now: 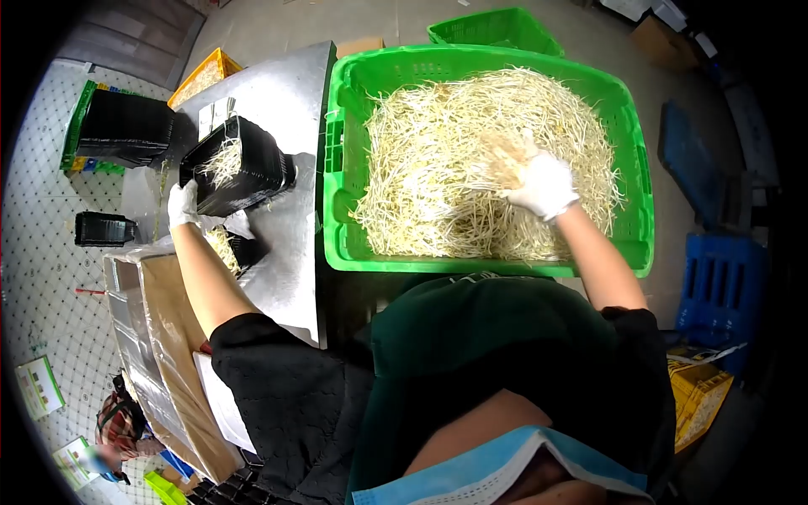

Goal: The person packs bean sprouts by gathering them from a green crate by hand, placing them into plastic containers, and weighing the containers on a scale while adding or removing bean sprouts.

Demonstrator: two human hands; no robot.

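Note:
My left hand (183, 204), in a white glove, grips the near left edge of a black plastic tray (220, 199). This tray tops a nested stack lying tilted on the metal table, and some bean sprouts (224, 162) are inside it. Over to the right, my gloved right hand (544, 187) is at the heap of bean sprouts (438, 160) in a big green crate (337, 227). A tan, slightly blurred clump of sprouts (507, 158) sits at its fingers, which are closed around it; the fingertips are partly hidden.
The metal table (290, 93) carries another black tray with sprouts (223, 248) near my left forearm. More stacked black trays (126, 126) stand at the far left. A plastic-wrapped box (168, 337) is beside my left arm. Another green crate (497, 32) lies beyond.

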